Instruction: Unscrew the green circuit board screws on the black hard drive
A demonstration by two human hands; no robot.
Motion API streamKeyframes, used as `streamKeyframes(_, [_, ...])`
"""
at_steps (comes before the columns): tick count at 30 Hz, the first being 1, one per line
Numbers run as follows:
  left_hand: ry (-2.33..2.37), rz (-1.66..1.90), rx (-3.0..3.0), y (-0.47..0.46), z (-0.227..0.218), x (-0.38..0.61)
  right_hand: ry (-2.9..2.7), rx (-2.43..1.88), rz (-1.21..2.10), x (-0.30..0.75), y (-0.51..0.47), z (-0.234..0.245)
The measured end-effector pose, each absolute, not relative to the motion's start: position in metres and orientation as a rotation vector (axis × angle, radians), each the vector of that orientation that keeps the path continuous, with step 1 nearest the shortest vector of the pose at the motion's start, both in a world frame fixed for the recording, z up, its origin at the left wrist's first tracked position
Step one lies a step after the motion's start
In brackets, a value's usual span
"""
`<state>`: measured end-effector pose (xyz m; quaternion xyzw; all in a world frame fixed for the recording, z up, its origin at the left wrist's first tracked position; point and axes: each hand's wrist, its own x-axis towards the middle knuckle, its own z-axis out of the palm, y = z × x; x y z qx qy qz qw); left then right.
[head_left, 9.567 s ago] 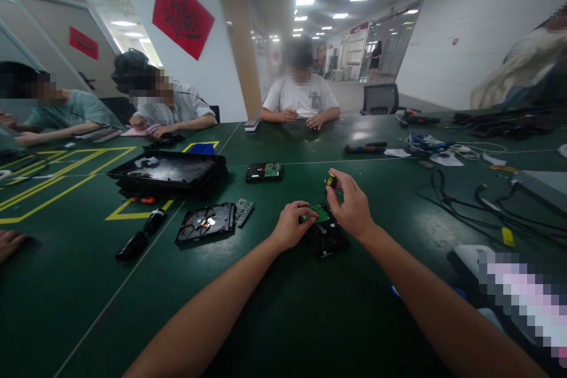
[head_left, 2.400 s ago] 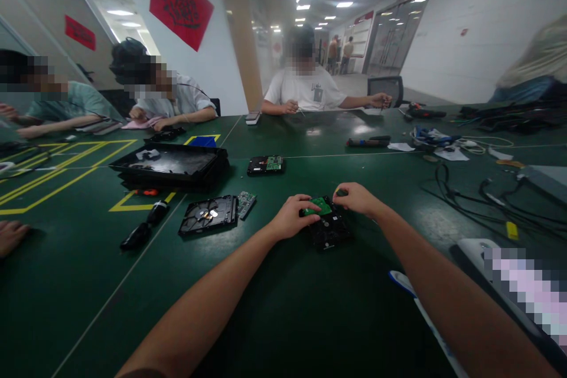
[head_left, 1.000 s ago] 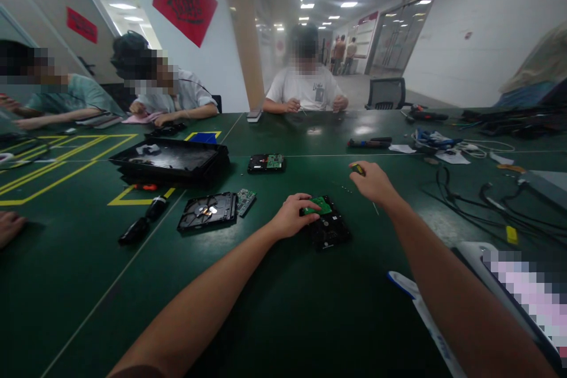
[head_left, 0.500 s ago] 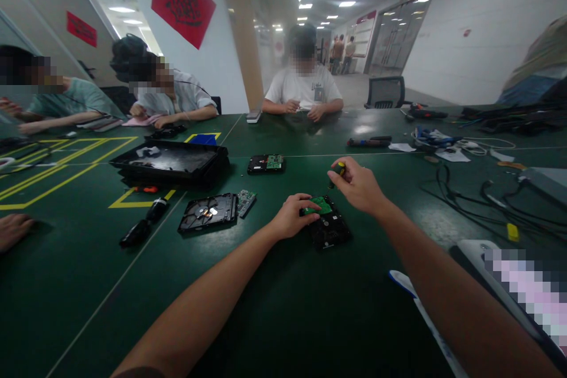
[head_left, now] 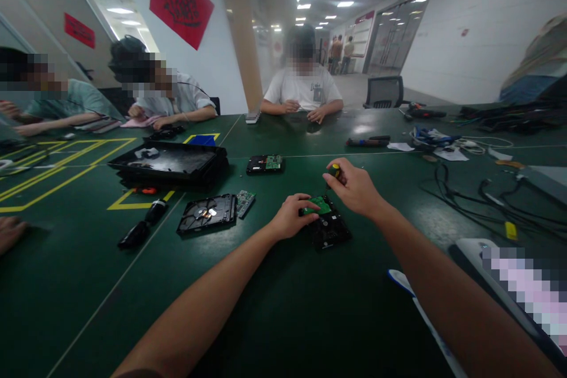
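A black hard drive (head_left: 331, 231) with a green circuit board lies flat on the green table in front of me. My left hand (head_left: 293, 216) grips its left side, thumb near the middle and fingers over the board. Above the drive's far right corner, my right hand (head_left: 354, 186) is closed round a screwdriver (head_left: 335, 171) with a yellow and dark handle. Its tip points down at the board's far edge; whether it touches a screw I cannot tell. To the left lie another hard drive (head_left: 207, 214) and a loose circuit board (head_left: 245, 203).
A third hard drive (head_left: 264, 164) lies farther back. Stacked black trays (head_left: 177, 159) stand at left, near a black cylindrical item (head_left: 144, 224). Black cables (head_left: 469, 201) and a light-coloured device (head_left: 476, 248) are at right. Co-workers sit at the far side; another hand (head_left: 11, 230) rests far left.
My right hand and the screwdriver have shifted slightly left and down over the board's far edge. My left hand stays on the hard drive.
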<state>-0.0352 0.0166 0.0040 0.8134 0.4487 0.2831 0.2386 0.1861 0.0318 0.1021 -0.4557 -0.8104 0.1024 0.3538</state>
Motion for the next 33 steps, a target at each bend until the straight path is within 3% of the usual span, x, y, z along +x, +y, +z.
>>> streamKeyframes(33, [1.237, 0.810, 2.211, 0.0157, 0.0033, -0.0326, -2.131, -1.130, 0.293, 0.1904, 0.0312, 0.1076])
